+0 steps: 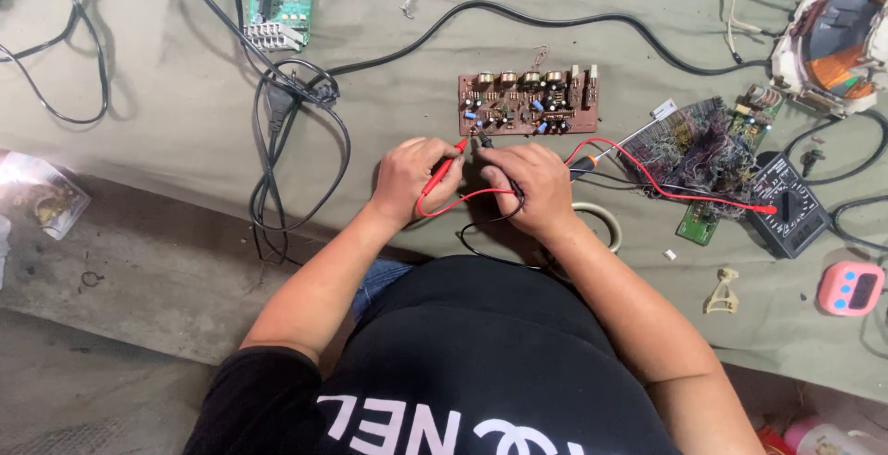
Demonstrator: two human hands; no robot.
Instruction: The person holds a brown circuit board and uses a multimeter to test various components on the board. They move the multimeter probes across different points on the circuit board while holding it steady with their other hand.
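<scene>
Brown and studded with small components, a circuit board (529, 103) lies on the grey-green cloth (166, 76) just above the middle of the frame. Below it, the left hand (413, 180) is closed around a red probe (447, 166), whose tip points up toward the board's lower edge. The right hand (531, 187) is closed around a black probe (485, 141), its tip just beside the red one at the same edge. A red lead (647, 178) runs rightward from the hands to a black multimeter (786, 205) at the right of the frame. Between board and meter sits a second board tangled in wires (698, 154). A pink timer (851, 288) lies at the lower right, and black cables (277, 113) loop across the upper left.
</scene>
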